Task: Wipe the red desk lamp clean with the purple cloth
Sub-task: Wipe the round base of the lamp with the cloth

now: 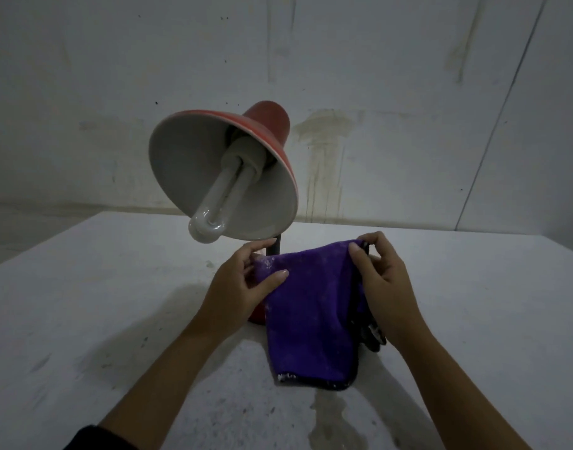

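Both hands hold the purple cloth (314, 306) in front of the red desk lamp (225, 177).
L hand (243, 284) & R hand (381, 287) each pinch a top corner; cloth hangs to the surface (84, 303), apparently covering the lamp base.

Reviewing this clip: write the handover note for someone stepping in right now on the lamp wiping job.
Left hand: pinches the left upper corner of the purple cloth.
Right hand: pinches the right upper corner; the cloth hangs spread between both hands, its lower edge near the table.
Red desk lamp: upright behind the cloth, shade tilted toward the camera, bulb exposed; its base is mostly hidden by the cloth.
Done: cloth picked up and spread.
Left: the cloth is not on the shade now; wipe shade, neck and base.
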